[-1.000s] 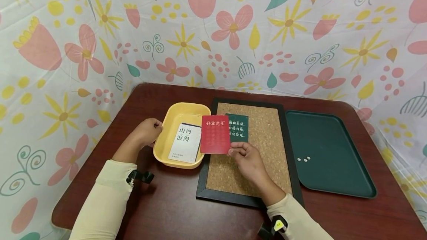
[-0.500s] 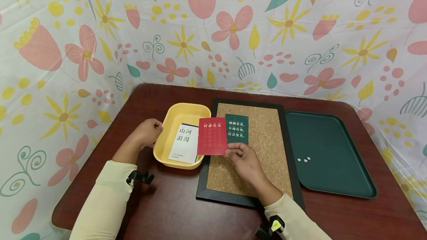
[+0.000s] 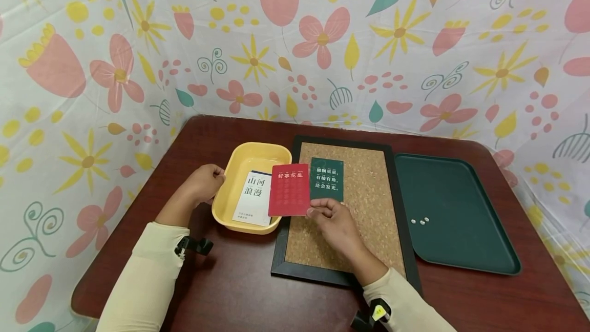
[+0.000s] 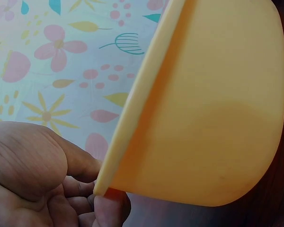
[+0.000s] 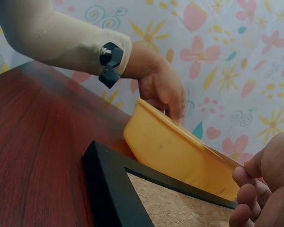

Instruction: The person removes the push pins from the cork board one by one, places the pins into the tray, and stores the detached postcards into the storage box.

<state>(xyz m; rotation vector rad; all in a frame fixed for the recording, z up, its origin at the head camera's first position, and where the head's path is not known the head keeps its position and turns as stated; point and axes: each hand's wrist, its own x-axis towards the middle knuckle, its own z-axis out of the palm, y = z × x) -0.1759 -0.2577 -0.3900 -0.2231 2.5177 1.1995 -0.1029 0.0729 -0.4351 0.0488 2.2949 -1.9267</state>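
My left hand [image 3: 205, 182] pinches the left rim of a yellow plastic basin [image 3: 239, 157]; the left wrist view has the thumb and a finger on either side of that rim. Inside the basin lies a white card [image 3: 249, 209] with dark Chinese characters, a dark blue edge peeking out behind it. By its lower right corner, a red card [image 3: 289, 188] with white characters is pinched between thumb and fingers of my right hand [image 3: 338, 227]. This card overlaps the basin's right side and the cork board's left frame. A green card [image 3: 327, 178] lies on the cork board [image 3: 369, 209].
A black frame [image 3: 318, 279] borders the cork board, which lies close to the basin's right side. Farther right is a dark green tray [image 3: 456, 209] with several small whitish pieces [image 3: 422, 222] near its left edge. Everything sits on a reddish-brown table [image 3: 239, 281] before a floral cloth.
My right hand has shifted the red card left and slightly toward me, farther over the basin, uncovering more of the green card. The left hand keeps its place on the rim.
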